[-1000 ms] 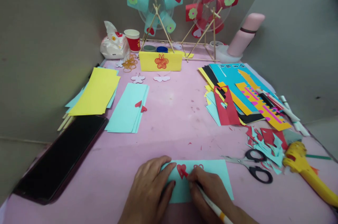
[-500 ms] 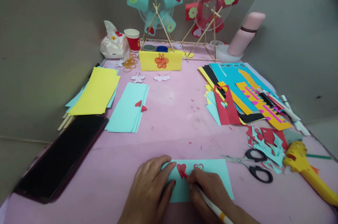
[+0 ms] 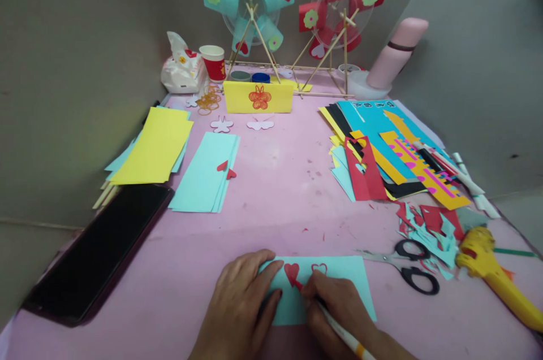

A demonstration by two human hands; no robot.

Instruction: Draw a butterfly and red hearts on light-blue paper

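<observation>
A light-blue paper card (image 3: 348, 272) lies flat at the near edge of the table. My left hand (image 3: 244, 298) rests on its left end, fingers stretched out and pressing it down. My right hand (image 3: 335, 306) grips a white marker pen (image 3: 341, 333), whose red tip touches the lower point of a filled red heart (image 3: 291, 273) on the card. To the right of that is a heart outline (image 3: 319, 267), partly hidden by my right hand. Black-handled scissors (image 3: 399, 264) lie beside the card's right edge, their blade tips close to it.
A phone (image 3: 102, 252), yellow sheets (image 3: 155, 145) and blue strips (image 3: 207, 173) lie on the left. Paper scraps (image 3: 432, 235), a yellow glue gun (image 3: 492, 269) and coloured papers (image 3: 369, 105) are on the right. Two paper wheels stand behind a yellow card (image 3: 237, 101).
The marker tip has stayed near the bottom of the left heart, with only a slight shift. Both hands and the card keep nearly the same place.
</observation>
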